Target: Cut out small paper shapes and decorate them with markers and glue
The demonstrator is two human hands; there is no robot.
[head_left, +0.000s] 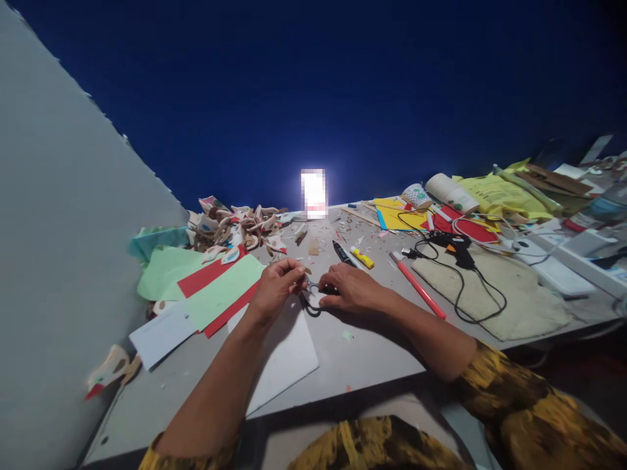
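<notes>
Near the middle of the table my left hand (pixel 280 286) pinches a small brownish piece (pixel 307 271) between thumb and fingertips. Facing it from the right, my right hand (pixel 351 288) is closed on a pair of scissors (pixel 313 311); a dark handle loop shows below the fingers, and the metal part lies between the hands, close to the piece. A white sheet (pixel 287 356) lies under and below my left wrist. Beyond my right hand are a black pen (pixel 341 251) and a yellow cutter (pixel 363 257).
Cut-out shapes (pixel 235 225) are heaped at the back left, beside green paper (pixel 228 290) and red strips. To the right lie a red stick (pixel 421 290), a black glue gun (pixel 458 251) with its cable on a beige cloth (pixel 519 300), and a white power strip (pixel 607 271).
</notes>
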